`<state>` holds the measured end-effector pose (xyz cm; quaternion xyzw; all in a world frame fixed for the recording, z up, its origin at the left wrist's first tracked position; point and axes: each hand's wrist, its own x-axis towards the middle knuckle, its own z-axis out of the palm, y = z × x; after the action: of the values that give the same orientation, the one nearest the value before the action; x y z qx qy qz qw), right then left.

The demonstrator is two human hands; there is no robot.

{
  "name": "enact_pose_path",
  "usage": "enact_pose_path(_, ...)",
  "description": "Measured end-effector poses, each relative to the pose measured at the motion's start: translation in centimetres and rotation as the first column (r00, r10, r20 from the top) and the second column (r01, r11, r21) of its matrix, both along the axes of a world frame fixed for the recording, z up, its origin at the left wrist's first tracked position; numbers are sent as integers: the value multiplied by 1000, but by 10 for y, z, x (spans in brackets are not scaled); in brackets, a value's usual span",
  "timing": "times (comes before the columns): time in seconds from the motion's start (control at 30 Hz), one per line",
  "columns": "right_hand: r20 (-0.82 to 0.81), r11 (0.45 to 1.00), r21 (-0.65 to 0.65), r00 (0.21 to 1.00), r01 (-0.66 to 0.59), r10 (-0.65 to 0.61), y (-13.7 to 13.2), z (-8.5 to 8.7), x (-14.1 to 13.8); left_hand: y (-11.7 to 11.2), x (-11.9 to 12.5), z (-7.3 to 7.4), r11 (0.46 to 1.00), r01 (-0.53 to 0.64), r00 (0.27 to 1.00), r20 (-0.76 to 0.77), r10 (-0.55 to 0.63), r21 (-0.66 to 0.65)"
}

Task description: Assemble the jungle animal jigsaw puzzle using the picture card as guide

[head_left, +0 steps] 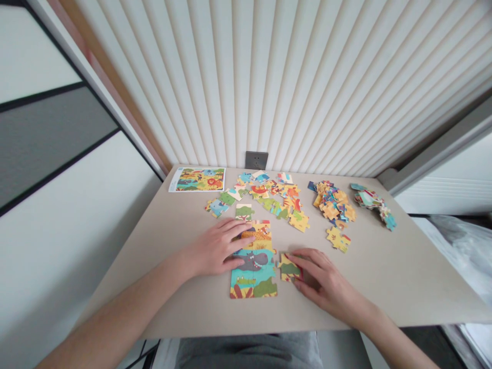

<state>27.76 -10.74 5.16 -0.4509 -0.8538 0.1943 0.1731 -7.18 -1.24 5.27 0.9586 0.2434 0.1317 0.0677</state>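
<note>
A beige tabletop [400, 282] fills the lower middle of the frame, set against a white pleated panel [269, 87] that rises across the top. A grey wall socket [256, 160] sits just above the table's far edge. At the left stands a wall of white and grey panels with black frames [49, 148], and at the lower right a crumpled clear plastic sheet [461, 251] lies beyond the table's corner. The person's grey trousers [249, 353] show below the near edge.

A printed picture card [197, 179] lies at the far left of the table. Loose jigsaw pieces [269, 197] spread across the upper middle, with a heaped pile of pieces [332, 205] to their right and a smaller pile [372, 205] further right. Two joined pieces [338, 239] lie just below the heap.

Near the centre, a partly built jigsaw section [253, 274] shows a hippo and a giraffe-patterned area. The left hand [219, 247] lies open and flat across its upper part, fingers extended. Just beside the section's right edge, the right hand [323, 282] curves over a single jigsaw piece [288, 267], its fingertips and thumb holding the piece at the table. Both forearms reach in from the lower corners.
</note>
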Motion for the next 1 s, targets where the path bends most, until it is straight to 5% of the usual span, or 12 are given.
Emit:
enact_pose_path(0.3,6,991,19,992,130,-130,19,-5,0,0,0,-3,996,6,1000,-22,-8,-86)
enact_pose_path(1.0,63,992,75,993,96,-101,44,-2,6,4,-2,4,999,-11,1000,15,12,-41)
